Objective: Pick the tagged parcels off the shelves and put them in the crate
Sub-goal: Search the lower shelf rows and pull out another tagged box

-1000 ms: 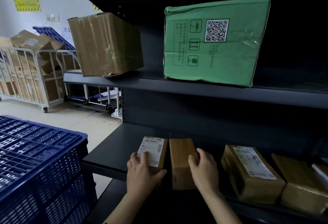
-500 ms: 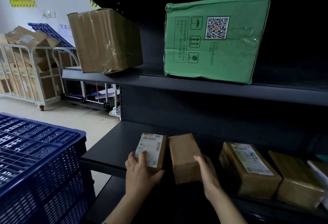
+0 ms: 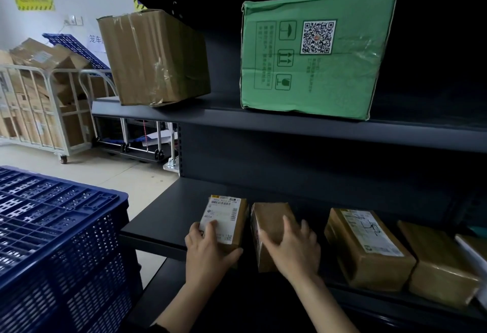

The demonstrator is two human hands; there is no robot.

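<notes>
On the lower dark shelf lies a small brown parcel with a white label. My left hand grips its near end, thumb round the right side. Beside it lies a plain brown parcel, and my right hand rests on top of it with fingers spread. Further right sit another labelled brown parcel and a plain one. The blue plastic crate stands at the lower left, an upturned blue lattice surface on top.
On the upper shelf stand a taped brown box and a large green box with a QR code. White cage trolleys full of cartons stand at the far left on the pale floor.
My right hand has moved from the plain parcel's right side onto its top. The left hand stays on the labelled parcel.
</notes>
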